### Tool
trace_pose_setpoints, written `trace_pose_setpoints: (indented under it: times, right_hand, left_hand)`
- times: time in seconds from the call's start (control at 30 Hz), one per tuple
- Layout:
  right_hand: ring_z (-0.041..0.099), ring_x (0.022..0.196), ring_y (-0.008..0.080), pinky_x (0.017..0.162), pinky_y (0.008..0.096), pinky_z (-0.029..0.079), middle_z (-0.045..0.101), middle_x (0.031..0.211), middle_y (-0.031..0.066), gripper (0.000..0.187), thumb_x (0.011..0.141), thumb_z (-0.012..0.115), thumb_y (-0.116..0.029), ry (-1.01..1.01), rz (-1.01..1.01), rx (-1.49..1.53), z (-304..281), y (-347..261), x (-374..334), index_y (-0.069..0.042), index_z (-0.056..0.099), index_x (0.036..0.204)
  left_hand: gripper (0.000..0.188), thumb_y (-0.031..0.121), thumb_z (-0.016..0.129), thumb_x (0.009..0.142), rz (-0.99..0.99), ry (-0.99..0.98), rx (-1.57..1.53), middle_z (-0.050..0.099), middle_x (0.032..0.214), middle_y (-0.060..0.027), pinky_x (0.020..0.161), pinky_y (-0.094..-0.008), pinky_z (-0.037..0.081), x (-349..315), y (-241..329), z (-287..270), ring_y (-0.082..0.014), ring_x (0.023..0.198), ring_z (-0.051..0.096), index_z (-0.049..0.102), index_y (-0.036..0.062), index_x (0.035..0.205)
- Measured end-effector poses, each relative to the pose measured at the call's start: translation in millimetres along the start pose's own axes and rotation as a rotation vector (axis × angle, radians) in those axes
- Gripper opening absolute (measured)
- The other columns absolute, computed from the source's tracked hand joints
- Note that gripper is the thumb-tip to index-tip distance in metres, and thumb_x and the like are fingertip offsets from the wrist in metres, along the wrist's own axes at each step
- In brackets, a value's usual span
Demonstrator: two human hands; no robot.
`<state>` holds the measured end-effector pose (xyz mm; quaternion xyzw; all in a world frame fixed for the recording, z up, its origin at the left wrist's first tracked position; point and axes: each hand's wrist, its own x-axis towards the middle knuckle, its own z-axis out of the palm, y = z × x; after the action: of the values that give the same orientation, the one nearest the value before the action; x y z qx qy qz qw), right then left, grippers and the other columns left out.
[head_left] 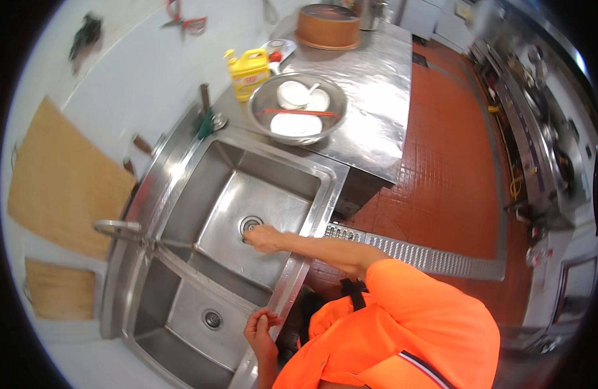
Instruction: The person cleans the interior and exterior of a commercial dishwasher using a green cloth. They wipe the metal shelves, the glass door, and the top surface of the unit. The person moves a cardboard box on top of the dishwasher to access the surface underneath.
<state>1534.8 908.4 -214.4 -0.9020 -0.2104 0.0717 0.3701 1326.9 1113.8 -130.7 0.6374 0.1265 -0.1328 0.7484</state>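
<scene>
My right hand (pixel 265 238) reaches down into the far basin (pixel 237 207) of a steel double sink. Its fingers are closed beside the drain (pixel 251 224), and what they hold, if anything, is hidden beneath them. My left hand (pixel 261 326) hovers by the sink's front rim, near the divider between the basins. Its fingers are curled in and nothing shows in them. The near basin (pixel 188 318) has its own round drain (pixel 212 318). A faucet (pixel 120 227) stands at the back of the sink.
Beyond the sink, a steel counter (pixel 376 84) bears a metal bowl (pixel 257 123) with white dishes and red chopsticks (pixel 299 113), a yellow pump jug (pixel 250 71) and a brown round container (pixel 328 29). Knives (pixel 142 144) and boards (pixel 65 181) line the wall.
</scene>
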Motion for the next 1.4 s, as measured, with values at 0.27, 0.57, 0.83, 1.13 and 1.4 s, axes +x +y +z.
trace_pose_setpoints:
  times: [0.27, 0.57, 0.83, 1.13, 1.4]
  right_hand:
    - [0.059, 0.101, 0.0371, 0.084, 0.0449, 0.047, 0.060, 0.106, 0.0209, 0.044, 0.086, 0.053, -0.023, 0.158, 0.093, 0.466, -112, -2, -200, -0.006, 0.047, 0.127]
    - [0.058, 0.099, 0.0418, 0.083, 0.0470, 0.046, 0.052, 0.112, 0.0218, 0.055, 0.084, 0.064, -0.023, 0.602, 0.483, 0.379, -184, 102, -506, -0.004, 0.044, 0.132]
    - [0.058, 0.105, 0.0185, 0.089, 0.0322, 0.048, 0.062, 0.115, 0.0126, 0.053, 0.080, 0.068, -0.010, 1.480, 0.435, 1.160, -203, 167, -735, 0.006, 0.052, 0.127]
    - [0.065, 0.093, 0.0213, 0.079, 0.0392, 0.056, 0.065, 0.105, 0.0114, 0.035, 0.087, 0.059, -0.002, 2.137, 0.118, 1.587, -255, 228, -895, 0.007, 0.054, 0.120]
    - [0.062, 0.107, 0.0288, 0.086, 0.0538, 0.053, 0.063, 0.115, 0.0118, 0.025, 0.095, 0.057, -0.013, 2.951, -0.166, 1.214, -243, 223, -995, -0.002, 0.056, 0.117]
  left_hand:
    - [0.033, 0.023, 0.054, 0.099, 0.051, -0.210, 0.081, 0.061, 0.099, -0.0074, 0.065, -0.0266, 0.052, 14, -29, 169, -0.0156, 0.081, 0.062, 0.050, 0.0022, 0.125]
    - [0.012, 0.007, 0.063, 0.092, -0.060, -0.981, 0.349, 0.061, 0.082, -0.0045, 0.063, -0.0241, 0.049, -2, -130, 460, -0.0113, 0.069, 0.058, 0.055, 0.0023, 0.085]
    - [0.010, 0.002, 0.065, 0.089, -0.185, -1.411, 0.503, 0.064, 0.083, -0.0055, 0.061, -0.0254, 0.053, -88, -198, 698, -0.0126, 0.069, 0.061, 0.055, 0.0040, 0.085]
    - [0.008, 0.003, 0.063, 0.090, -0.439, -1.812, 0.527, 0.059, 0.075, -0.0008, 0.053, -0.0236, 0.046, -165, -310, 956, -0.0089, 0.063, 0.056, 0.056, 0.0059, 0.088]
    - [0.010, 0.010, 0.062, 0.090, -0.426, -2.371, 1.034, 0.063, 0.069, -0.0050, 0.054, -0.0269, 0.046, -286, -383, 1091, -0.0137, 0.057, 0.058, 0.061, 0.0040, 0.082]
